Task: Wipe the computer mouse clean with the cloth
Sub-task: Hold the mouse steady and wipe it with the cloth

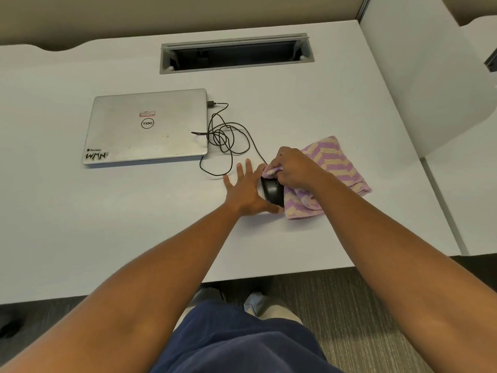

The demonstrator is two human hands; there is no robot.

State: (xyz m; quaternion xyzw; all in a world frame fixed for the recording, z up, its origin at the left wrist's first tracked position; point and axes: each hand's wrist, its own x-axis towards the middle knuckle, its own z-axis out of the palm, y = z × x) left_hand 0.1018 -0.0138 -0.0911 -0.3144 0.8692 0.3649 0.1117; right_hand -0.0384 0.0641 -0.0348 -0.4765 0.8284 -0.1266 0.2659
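Head view: black wired mouse [273, 190] sits on the white desk [107, 224], right of a closed Dell laptop [146, 127], between both hands. Left hand [243, 191] braces its left side, fingers straight and spread, thumb at the near end. Right hand [293, 168] pinches a bunched corner of the pink-and-cream zigzag cloth [336, 162] against the mouse's front; the rest trails on the desk to the right.

Risks: the brace is light, so a hard stroke could skid the mouse. The tangled cable [228, 135] is plugged into the laptop; dragging the mouse could tug that plug. Loose cloth may snag the cable.
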